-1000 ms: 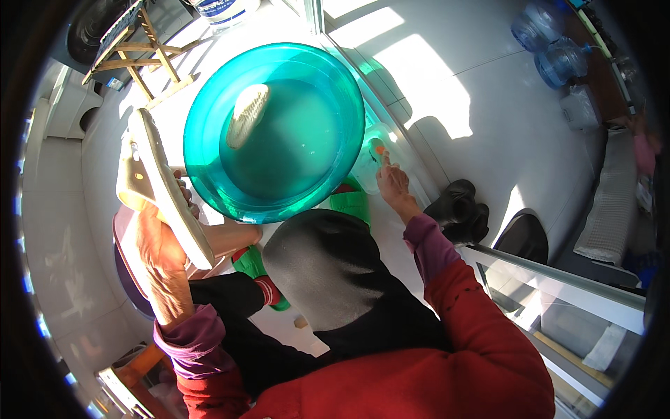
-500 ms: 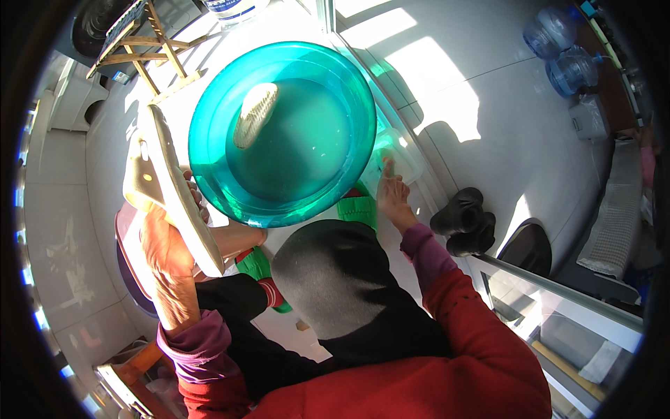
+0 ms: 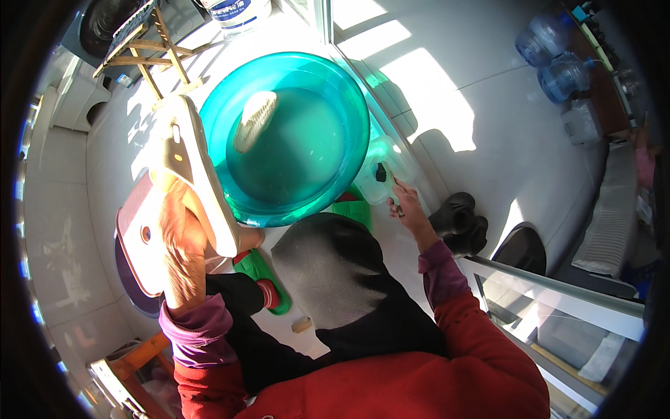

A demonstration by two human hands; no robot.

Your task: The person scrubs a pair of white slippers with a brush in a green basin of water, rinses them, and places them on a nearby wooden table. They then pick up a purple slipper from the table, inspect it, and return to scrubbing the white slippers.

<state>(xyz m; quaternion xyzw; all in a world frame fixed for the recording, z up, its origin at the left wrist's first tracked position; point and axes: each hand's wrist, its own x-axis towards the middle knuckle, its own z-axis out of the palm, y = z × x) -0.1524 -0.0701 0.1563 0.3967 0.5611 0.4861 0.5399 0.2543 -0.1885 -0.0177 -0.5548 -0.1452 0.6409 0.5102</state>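
Observation:
My left hand (image 3: pixel 183 227) is closed on a cream plastic stool (image 3: pixel 209 185), tilted up on its side at the basin's left edge; its fingers are mostly hidden behind the stool. My right hand (image 3: pixel 409 207) grips the thin handle of a small brush with a dark head (image 3: pixel 381 172). That head is over a clear plastic box (image 3: pixel 377 190) to the right of the basin. In the large teal basin (image 3: pixel 335 202) stands cloudy water. A pale, textured, loofah-like oblong (image 3: pixel 255 121) floats there.
A pinkish stool or lid (image 3: pixel 136 241) sits on a purple tub at the left. A wooden folding stool (image 3: pixel 157 52) and a white bucket (image 3: pixel 237 14) stand beyond the basin. Black shoes (image 3: pixel 457 220) lie beside the glass door frame (image 3: pixel 551 290). Water jugs (image 3: pixel 558 73) are far right.
The cream stool has swung to the right and overlaps the basin's left rim. My right hand has drawn back from the clear box, and the brush's dark head now shows.

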